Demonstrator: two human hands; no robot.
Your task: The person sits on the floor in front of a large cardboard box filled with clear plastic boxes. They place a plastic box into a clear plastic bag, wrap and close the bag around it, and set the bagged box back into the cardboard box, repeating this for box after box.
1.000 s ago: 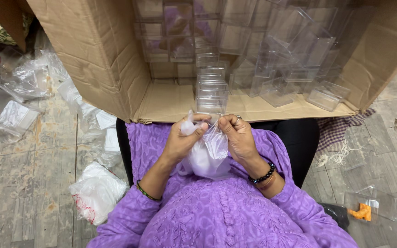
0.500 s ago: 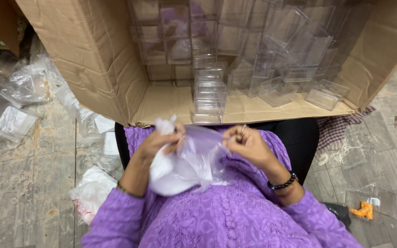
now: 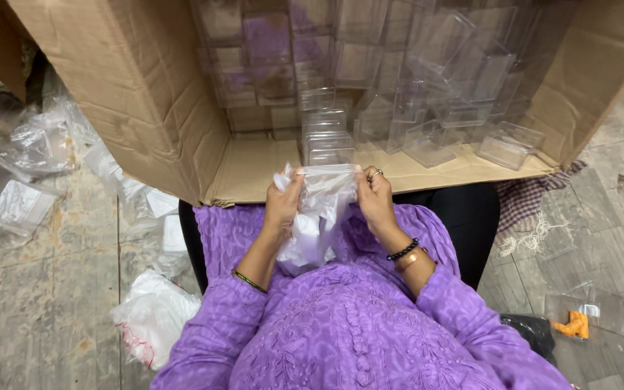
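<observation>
Plastic bag (image 3: 319,217) now raised, hands (image 3: 283,206) closer.

The cardboard box (image 3: 139,94) runs off the top edge; the plastic bag's (image 3: 315,217) contents are indiscernible.

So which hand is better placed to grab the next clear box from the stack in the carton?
Right, probably. The right hand grips the plastic bag almost directly below the stack of clear boxes; the left hand sits further to the side.
</observation>
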